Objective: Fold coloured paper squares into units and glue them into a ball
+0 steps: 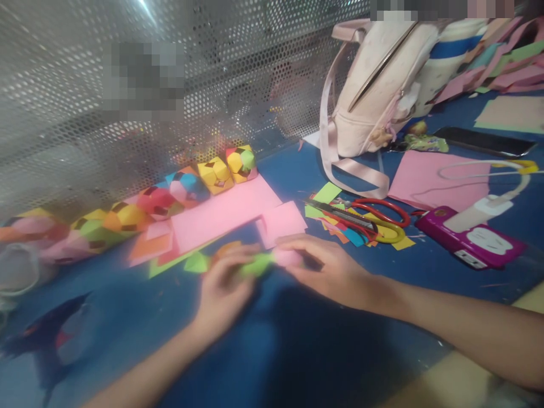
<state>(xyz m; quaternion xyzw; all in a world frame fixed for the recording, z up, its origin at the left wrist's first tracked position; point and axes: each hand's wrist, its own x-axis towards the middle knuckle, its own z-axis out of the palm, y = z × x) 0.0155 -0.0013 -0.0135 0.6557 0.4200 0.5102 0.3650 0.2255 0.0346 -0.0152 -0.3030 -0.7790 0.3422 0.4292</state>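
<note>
My left hand (pixel 225 292) is closed around a green folded paper piece (pixel 258 264), blurred by motion. In my right hand (pixel 334 271), the fingers pinch a pink folded paper piece (pixel 288 258). The two pieces meet or overlap between my hands; whether they are joined I cannot tell. Another green folded piece (pixel 196 262) lies just left of my left hand. Beyond my fingers are a long pink paper sheet (pixel 225 209) and a smaller pink square (pixel 284 222).
Several colourful folded paper balls (pixel 216 174) line the perforated metal panel (pixel 255 73). Red-handled scissors (pixel 382 207) and a cutter knife (pixel 342 214) lie on paper scraps. To the right are a purple power strip (pixel 501 243), phone (pixel 484 141) and pale backpack (pixel 374 85).
</note>
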